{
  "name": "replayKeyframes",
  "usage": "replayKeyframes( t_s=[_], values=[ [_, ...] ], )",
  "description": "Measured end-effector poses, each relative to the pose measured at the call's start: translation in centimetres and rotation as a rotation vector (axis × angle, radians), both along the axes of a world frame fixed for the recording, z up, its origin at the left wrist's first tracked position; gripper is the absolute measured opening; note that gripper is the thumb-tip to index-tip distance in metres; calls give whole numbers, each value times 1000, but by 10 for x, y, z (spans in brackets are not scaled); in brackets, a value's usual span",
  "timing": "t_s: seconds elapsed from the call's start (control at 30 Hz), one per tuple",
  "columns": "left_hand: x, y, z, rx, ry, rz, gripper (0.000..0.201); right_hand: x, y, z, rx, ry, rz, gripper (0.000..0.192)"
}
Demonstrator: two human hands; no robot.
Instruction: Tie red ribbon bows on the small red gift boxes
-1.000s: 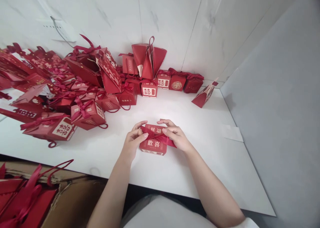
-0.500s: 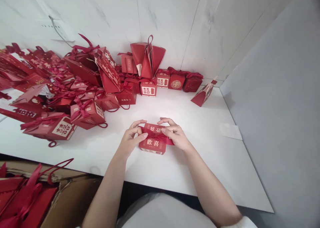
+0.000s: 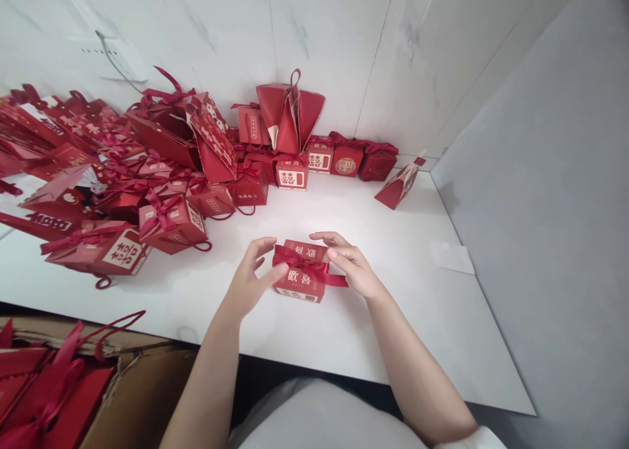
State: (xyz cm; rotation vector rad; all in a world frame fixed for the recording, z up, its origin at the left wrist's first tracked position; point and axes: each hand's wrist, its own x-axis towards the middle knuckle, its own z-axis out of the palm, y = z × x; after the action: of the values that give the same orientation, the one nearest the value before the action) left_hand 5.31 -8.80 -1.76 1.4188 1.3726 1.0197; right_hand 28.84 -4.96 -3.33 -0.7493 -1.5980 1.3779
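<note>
A small red gift box [image 3: 299, 295] with white characters on top sits on the white table. A dark red ribbon [image 3: 309, 265] runs across its top and is tied in a bow, with one tail reaching past the right side. Beside the box's left edge is my left hand [image 3: 248, 275], fingers apart, its thumb at the ribbon's left end. My right hand [image 3: 354, 265] is at the far right corner with its fingers stretched out; the thumb lies close to the ribbon, and I cannot tell whether it touches. Neither hand grips the box.
Many red gift boxes [image 3: 171, 223] crowd the table's left side, and more line the wall, including a fan-shaped one [image 3: 292, 111]. A pointed red box [image 3: 397, 187] and a white paper [image 3: 453, 259] are at right. A cardboard carton [image 3: 142, 396] stands at lower left.
My left fingers and thumb have drawn back from the bow and spread at the box's left. The bow's loops look fuller, and my right hand has loosened slightly to the right.
</note>
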Motion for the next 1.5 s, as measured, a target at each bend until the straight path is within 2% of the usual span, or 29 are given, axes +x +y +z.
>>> replayKeyframes(
  t_s=[0.07, 0.1, 0.13, 0.17, 0.27, 0.3, 0.33, 0.37, 0.43, 0.53, 0.6, 0.67, 0.77, 0.87, 0.97, 1.07, 1.17, 1.23, 1.3, 1.4, 1.5],
  values=[
    [-2, -7, 0, -11, 148, -135, 78, 0, -1, 1, -4, 31, 45, 40],
    [-3, -9, -1, -7, 206, -169, 85, -1, -1, 1, -3, 54, 67, 42],
    [-5, -8, -2, 18, 248, -149, 85, -1, -2, 1, 5, 71, 81, 42],
    [-6, -6, -4, 64, 277, -69, 80, -1, -2, 1, 21, 79, 84, 41],
    [-4, 4, -6, 232, 319, 286, 51, -1, -3, 1, 104, 28, 43, 32],
    [-2, 6, -4, 259, 319, 353, 43, -1, -4, 2, 134, -6, 32, 29],
    [2, 7, -1, 260, 317, 365, 39, -1, -5, 3, 156, -32, 30, 28],
    [6, 7, 2, 239, 313, 319, 38, -1, -5, 4, 168, -44, 26, 27],
    [17, 3, 9, 179, 310, 137, 46, 0, -6, 5, 161, -24, -9, 25],
    [26, 1, 15, 155, 313, -125, 63, 1, -5, 4, 70, 93, -143, 30],
    [23, 6, 15, 147, 246, -217, 67, 3, -2, 2, 4, 156, -237, 33],
    [14, 16, 12, 122, 119, -254, 69, 4, 1, 1, -11, 157, -312, 32],
    [-3, 32, 10, 137, -55, -273, 61, 5, 3, 0, 36, 59, -340, 27],
    [-16, 39, 11, 211, -65, -197, 46, 2, 1, 1, 46, -35, -275, 28],
    [-19, 30, 15, 290, 41, -65, 44, -1, -2, 1, 44, -122, -219, 36],
    [-13, 10, 19, 373, 132, 4, 40, -4, -3, 0, 29, -148, -196, 41],
    [-2, -10, 20, 370, 234, -79, 41, -7, -4, -3, -5, -141, -142, 44],
    [4, -15, 17, 335, 291, -145, 43, -8, -4, -4, 4, -144, -111, 44],
    [5, -10, 13, 322, 312, -112, 37, -8, -6, -3, 46, -165, -157, 37],
    [-2, 10, 7, 307, 319, 15, 28, -5, -7, 0, 79, -211, -318, 27],
    [-10, 29, 6, 237, 322, 24, 29, -2, -6, 3, 23, -227, -376, 24]
  ],
)
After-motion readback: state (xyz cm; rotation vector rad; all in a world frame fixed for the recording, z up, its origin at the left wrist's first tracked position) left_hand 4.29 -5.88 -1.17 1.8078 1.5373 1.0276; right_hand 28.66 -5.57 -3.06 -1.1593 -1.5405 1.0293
